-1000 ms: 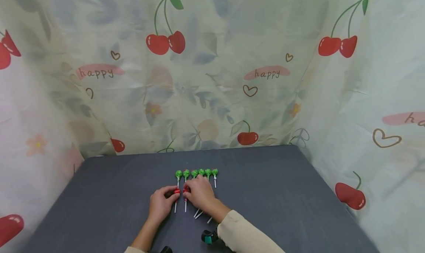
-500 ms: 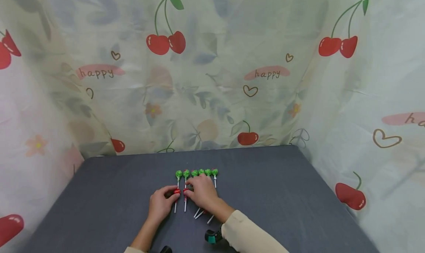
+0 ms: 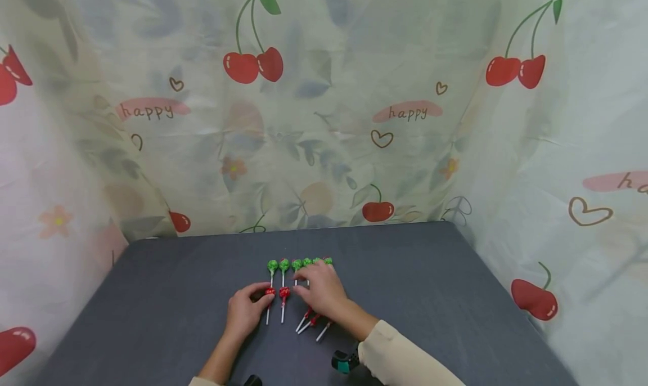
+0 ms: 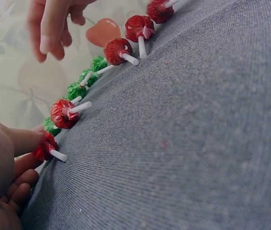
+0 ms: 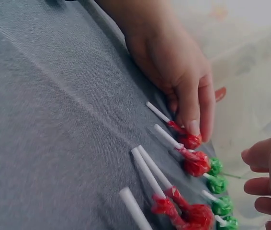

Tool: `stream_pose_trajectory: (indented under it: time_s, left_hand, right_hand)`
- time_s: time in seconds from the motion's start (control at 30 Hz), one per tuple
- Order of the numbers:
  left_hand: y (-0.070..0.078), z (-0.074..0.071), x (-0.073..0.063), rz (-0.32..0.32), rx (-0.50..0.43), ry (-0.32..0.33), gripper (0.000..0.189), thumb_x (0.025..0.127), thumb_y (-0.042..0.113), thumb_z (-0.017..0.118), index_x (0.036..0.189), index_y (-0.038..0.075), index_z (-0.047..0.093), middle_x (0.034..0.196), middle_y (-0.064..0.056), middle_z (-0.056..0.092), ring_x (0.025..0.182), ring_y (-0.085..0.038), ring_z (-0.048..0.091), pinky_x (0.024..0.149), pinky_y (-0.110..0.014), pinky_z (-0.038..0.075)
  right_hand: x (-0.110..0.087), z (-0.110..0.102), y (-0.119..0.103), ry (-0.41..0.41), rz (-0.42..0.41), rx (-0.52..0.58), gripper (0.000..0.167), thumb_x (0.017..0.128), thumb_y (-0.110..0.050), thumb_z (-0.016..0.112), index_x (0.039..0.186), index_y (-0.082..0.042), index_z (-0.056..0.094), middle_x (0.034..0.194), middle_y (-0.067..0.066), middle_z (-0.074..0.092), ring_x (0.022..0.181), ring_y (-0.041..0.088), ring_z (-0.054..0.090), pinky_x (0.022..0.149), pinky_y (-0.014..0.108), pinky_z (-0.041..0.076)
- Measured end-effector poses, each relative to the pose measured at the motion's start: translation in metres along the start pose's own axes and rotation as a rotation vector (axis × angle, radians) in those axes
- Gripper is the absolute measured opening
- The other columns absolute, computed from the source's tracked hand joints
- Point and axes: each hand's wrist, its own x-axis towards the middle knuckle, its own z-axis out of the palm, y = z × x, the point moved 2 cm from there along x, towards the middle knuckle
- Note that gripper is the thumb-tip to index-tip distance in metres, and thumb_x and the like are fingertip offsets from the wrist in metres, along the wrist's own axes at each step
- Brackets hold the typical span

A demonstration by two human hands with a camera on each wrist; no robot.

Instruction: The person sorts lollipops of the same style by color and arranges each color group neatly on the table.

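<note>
My left hand (image 3: 245, 314) pinches the wrapped head of a red lollipop (image 4: 44, 147) between thumb and fingers, its white stick lying toward me. Just right of it, a second red lollipop (image 3: 284, 292) lies untouched, roughly parallel. Over the right part of the green row hovers my right hand (image 3: 324, 290), fingers loosely bent and apart, nothing between them. Below that hand lie several more red lollipops (image 3: 314, 320) at a slant, their heads partly hidden by it in the head view. Behind the red ones runs a row of green lollipops (image 3: 273, 265), sticks toward me.
A dark grey cloth-covered table (image 3: 177, 296) bears everything. Patterned curtains (image 3: 324, 149) with cherries enclose its back and sides. A black-and-teal wrist device (image 3: 345, 362) sits by the right sleeve (image 3: 400, 355).
My right hand has let go of the second red lollipop and shifted to the right, uncovering that lollipop and more of the slanted ones. My left hand has stayed put.
</note>
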Motion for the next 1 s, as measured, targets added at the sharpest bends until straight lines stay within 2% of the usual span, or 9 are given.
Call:
stream_pose_trajectory:
  time_s: [0.33, 0.5, 0.73, 1.0]
  left_hand:
    - [0.000, -0.001, -0.001, 0.018, 0.008, 0.005, 0.023, 0.081, 0.015, 0.080, 0.103, 0.013, 0.077, 0.084, 0.001, 0.069, 0.078, -0.017, 0.062, 0.075, -0.039, 0.046]
    - [0.000, -0.001, -0.002, 0.013, 0.018, 0.004, 0.022, 0.081, 0.014, 0.080, 0.103, 0.013, 0.077, 0.082, 0.002, 0.068, 0.077, -0.016, 0.060, 0.073, -0.038, 0.045]
    - [0.002, -0.002, -0.003, 0.047, 0.025, 0.011, 0.021, 0.081, 0.013, 0.079, 0.102, 0.011, 0.077, 0.081, 0.001, 0.069, 0.076, -0.018, 0.061, 0.073, -0.040, 0.045]
    - [0.000, 0.001, -0.001, 0.004, 0.029, 0.008, 0.022, 0.081, 0.014, 0.080, 0.102, 0.014, 0.077, 0.083, 0.001, 0.069, 0.078, -0.017, 0.061, 0.074, -0.039, 0.045]
  right_hand:
    - [-0.023, -0.005, 0.011, -0.054, 0.047, 0.001, 0.015, 0.085, -0.030, 0.075, 0.096, -0.020, 0.075, 0.085, -0.009, 0.063, 0.083, 0.012, 0.051, 0.075, 0.033, 0.040]
    - [-0.031, -0.002, 0.017, -0.057, 0.063, 0.004, 0.017, 0.083, -0.032, 0.077, 0.095, -0.020, 0.075, 0.084, -0.009, 0.062, 0.079, 0.011, 0.048, 0.072, 0.032, 0.038]
    - [-0.036, 0.007, 0.023, -0.101, 0.075, -0.002, 0.022, 0.080, -0.036, 0.078, 0.096, -0.021, 0.074, 0.076, -0.012, 0.058, 0.074, 0.010, 0.044, 0.068, 0.031, 0.035]
    - [-0.036, 0.010, 0.022, -0.125, 0.086, -0.007, 0.016, 0.079, -0.031, 0.078, 0.091, -0.021, 0.074, 0.076, -0.011, 0.061, 0.072, 0.010, 0.045, 0.067, 0.032, 0.035]
